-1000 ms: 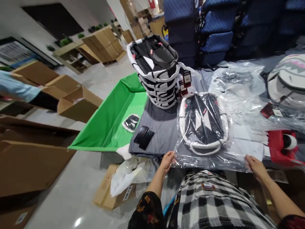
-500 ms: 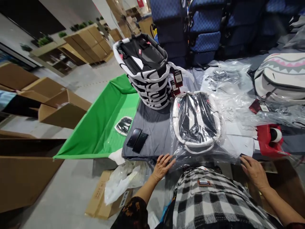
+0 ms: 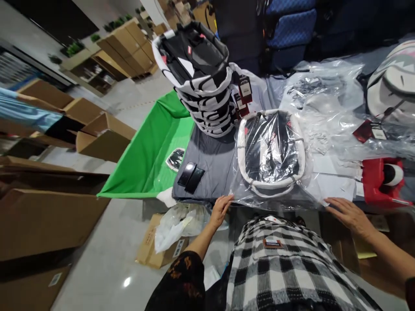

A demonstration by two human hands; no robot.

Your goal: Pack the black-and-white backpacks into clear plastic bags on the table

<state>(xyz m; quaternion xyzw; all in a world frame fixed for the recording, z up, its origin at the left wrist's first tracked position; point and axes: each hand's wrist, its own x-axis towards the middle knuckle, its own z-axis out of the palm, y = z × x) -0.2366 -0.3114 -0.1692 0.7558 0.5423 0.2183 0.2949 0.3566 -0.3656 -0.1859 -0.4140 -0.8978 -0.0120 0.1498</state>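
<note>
A soft basket with a white padded rim (image 3: 242, 166) and dark inside lies flat on the grey-covered table in a clear plastic bag (image 3: 285, 202). My left hand (image 3: 221, 210) pinches the bag's near left corner at the table's front edge. At the near right corner, my right hand (image 3: 348, 216) grips the same bag, fingers stretched toward the left. The bag's near edge is drawn out between both hands. Behind the bagged basket to the left stands a leaning stack of similar black-and-white baskets (image 3: 207, 99) with dark red hang tags (image 3: 245, 90).
Left of the table is a green fabric bin (image 3: 139, 160) with a bagged basket inside. Two flat black objects (image 3: 191, 176) lie at the table's left. On the right are a red tape dispenser (image 3: 372, 181), clear bags (image 3: 324, 95) and a pale patterned bag (image 3: 395, 86).
The view has shifted, so the table sits higher in the picture. Both hands stay at the bag's near corners, and its near edge looks straighter and more stretched.
</note>
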